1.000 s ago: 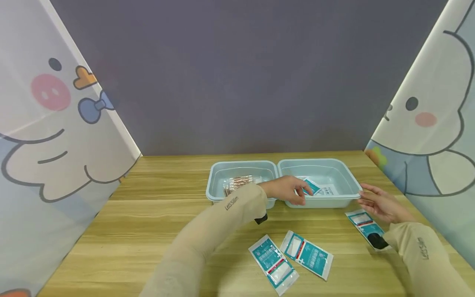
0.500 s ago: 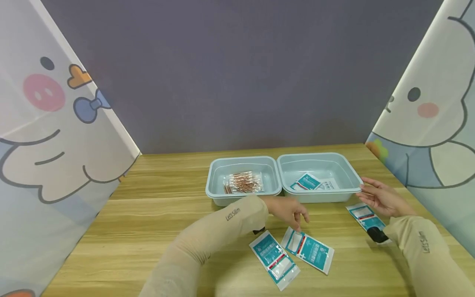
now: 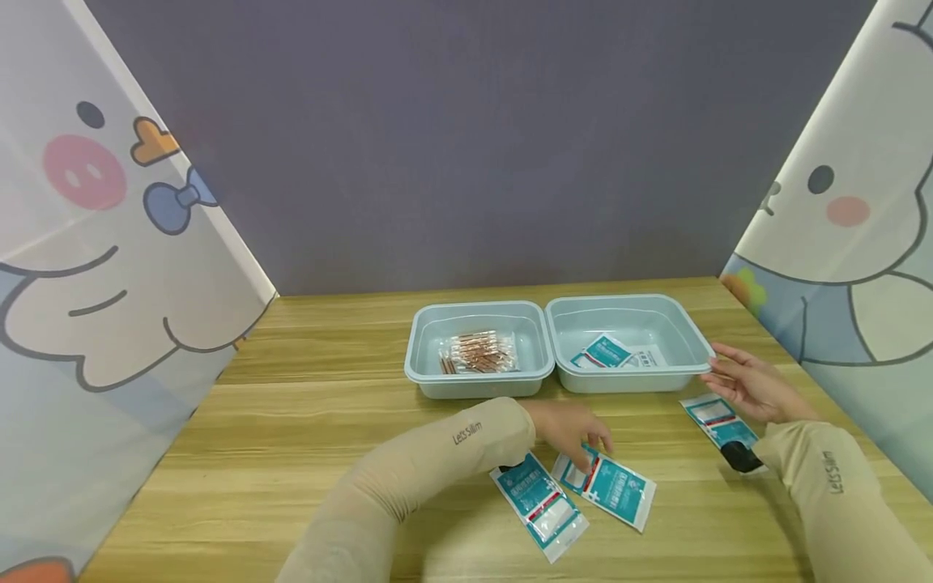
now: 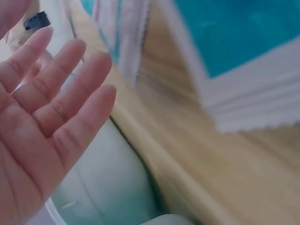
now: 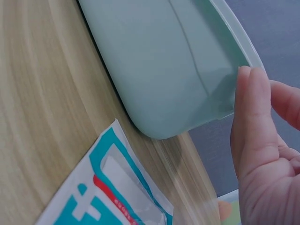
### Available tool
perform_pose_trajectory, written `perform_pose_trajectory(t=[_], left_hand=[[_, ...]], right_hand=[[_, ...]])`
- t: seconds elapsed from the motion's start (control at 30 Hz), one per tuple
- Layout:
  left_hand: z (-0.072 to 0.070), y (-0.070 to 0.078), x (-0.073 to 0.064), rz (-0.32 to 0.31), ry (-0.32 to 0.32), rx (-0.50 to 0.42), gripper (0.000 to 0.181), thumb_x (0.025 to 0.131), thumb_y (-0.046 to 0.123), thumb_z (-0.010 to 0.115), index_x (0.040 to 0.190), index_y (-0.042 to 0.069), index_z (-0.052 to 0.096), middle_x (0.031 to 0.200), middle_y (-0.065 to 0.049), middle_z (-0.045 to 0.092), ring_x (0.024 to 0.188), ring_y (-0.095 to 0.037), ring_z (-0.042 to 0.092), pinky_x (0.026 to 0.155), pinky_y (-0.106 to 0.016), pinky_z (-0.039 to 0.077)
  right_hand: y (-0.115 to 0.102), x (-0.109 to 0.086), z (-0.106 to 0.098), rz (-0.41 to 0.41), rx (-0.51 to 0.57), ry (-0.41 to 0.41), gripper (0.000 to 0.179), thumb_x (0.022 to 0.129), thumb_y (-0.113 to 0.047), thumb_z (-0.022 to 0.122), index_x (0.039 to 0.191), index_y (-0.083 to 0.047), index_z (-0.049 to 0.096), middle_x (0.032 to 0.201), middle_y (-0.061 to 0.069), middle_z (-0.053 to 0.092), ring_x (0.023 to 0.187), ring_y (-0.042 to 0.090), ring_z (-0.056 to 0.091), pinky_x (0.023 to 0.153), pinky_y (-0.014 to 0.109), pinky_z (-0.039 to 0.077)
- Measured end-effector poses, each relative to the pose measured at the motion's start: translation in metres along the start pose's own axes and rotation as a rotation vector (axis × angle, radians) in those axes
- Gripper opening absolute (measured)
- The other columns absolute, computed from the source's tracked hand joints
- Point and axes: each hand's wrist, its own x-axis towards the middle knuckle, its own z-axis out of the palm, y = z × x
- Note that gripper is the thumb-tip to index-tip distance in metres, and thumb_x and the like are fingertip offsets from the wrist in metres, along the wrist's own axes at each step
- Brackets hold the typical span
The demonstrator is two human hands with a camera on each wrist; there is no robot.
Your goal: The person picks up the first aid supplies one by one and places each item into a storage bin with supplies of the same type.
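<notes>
In the head view my left hand (image 3: 572,431) is over the near end of a teal-and-white dressing packet (image 3: 619,491), fingertips at its printed window. The left wrist view shows that hand's fingers (image 4: 70,101) spread and slightly bent, nothing in the palm. A second dressing packet (image 3: 543,510) lies beside it, partly under the left wrist. At the right, my right hand (image 3: 754,389) pinches the rim corner of the right pale blue plastic bin (image 3: 634,380); its fingers (image 5: 253,112) touch the outer wall. Another dressing packet (image 3: 717,421) lies under that wrist.
Inside the right bin lie a dressing packet (image 3: 607,351) and a white-backed packet (image 3: 647,356). The left bin (image 3: 474,390) beside it holds bagged brown cotton swabs (image 3: 481,352). A dark wall panel (image 3: 474,162) stands behind the wooden table (image 3: 291,421).
My left hand has moved from above the right bin's near rim down toward me, onto the middle dressing packet. The right hand has stayed at the bin's corner.
</notes>
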Motion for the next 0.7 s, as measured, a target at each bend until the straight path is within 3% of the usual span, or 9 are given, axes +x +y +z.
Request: perform_pose_trajectory(t=[0.13, 0.4, 0.53, 0.7], left_hand=[[0.007, 0.000, 0.001, -0.020, 0.014, 0.029, 0.042, 0.084, 0.014, 0.075, 0.124, 0.016, 0.061, 0.122, 0.002, 0.060, 0.109, -0.003, 0.053, 0.087, -0.009, 0.040], [0.018, 0.002, 0.000, -0.131, 0.076, 0.321, 0.061, 0.072, 0.034, 0.086, 0.125, 0.028, 0.058, 0.114, 0.009, 0.051, 0.096, -0.002, 0.047, 0.078, -0.012, 0.041], [0.020, 0.002, 0.000, -0.202, 0.122, 0.343, 0.069, 0.068, 0.034, 0.088, 0.129, 0.031, 0.055, 0.117, 0.009, 0.051, 0.102, -0.004, 0.048, 0.080, -0.018, 0.044], [0.018, -0.002, 0.001, -0.255, 0.124, 0.311, 0.072, 0.069, 0.035, 0.087, 0.132, 0.035, 0.053, 0.120, 0.011, 0.051, 0.108, -0.005, 0.049, 0.079, -0.022, 0.046]], right_hand=[[0.000, 0.001, 0.000, -0.005, -0.012, 0.004, 0.035, 0.101, 0.006, 0.036, 0.105, -0.009, 0.068, 0.092, 0.018, 0.065, 0.083, 0.027, 0.070, 0.078, 0.029, 0.057], [-0.001, -0.001, -0.001, 0.002, -0.010, 0.004, 0.036, 0.101, 0.005, 0.036, 0.106, -0.009, 0.068, 0.093, 0.017, 0.064, 0.083, 0.027, 0.069, 0.078, 0.029, 0.057], [-0.001, 0.000, -0.001, 0.003, 0.004, -0.006, 0.035, 0.101, 0.005, 0.036, 0.107, -0.009, 0.068, 0.093, 0.018, 0.064, 0.084, 0.027, 0.069, 0.079, 0.029, 0.057], [-0.001, 0.001, -0.002, 0.010, 0.014, -0.030, 0.035, 0.101, 0.005, 0.035, 0.109, -0.008, 0.067, 0.096, 0.018, 0.064, 0.086, 0.027, 0.069, 0.081, 0.030, 0.057]])
